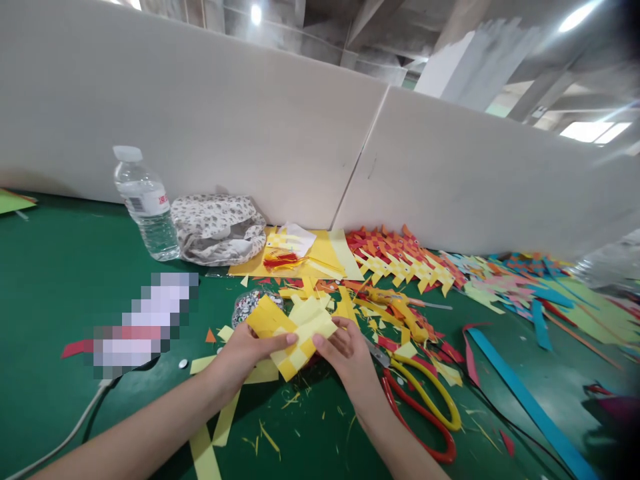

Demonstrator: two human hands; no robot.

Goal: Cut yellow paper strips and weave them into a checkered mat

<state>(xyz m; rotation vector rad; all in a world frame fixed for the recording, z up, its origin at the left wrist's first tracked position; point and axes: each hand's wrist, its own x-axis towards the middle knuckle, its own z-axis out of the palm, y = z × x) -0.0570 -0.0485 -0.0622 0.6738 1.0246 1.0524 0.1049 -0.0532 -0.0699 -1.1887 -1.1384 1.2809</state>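
Observation:
A woven piece of yellow paper strips (299, 331) is held up above the table, a darker yellow flap at its left and paler strips at its right. My left hand (255, 347) grips its left side, thumb pressed on the front. At the right side, my right hand (345, 348) pinches the paper between thumb and fingers. Pale yellow strips (227, 420) lie under and beside my left forearm. Scissors with red and yellow handles (425, 400) rest just right of my right hand, their blades partly hidden.
Behind the hands are a yellow glue gun (400, 310), a packet of googly eyes (255, 307), and woven red and yellow pieces (405, 257). A water bottle (147, 207) and a patterned cloth bag (219, 229) stand by the white partition (240, 120). Blue strips (525, 400) lie right.

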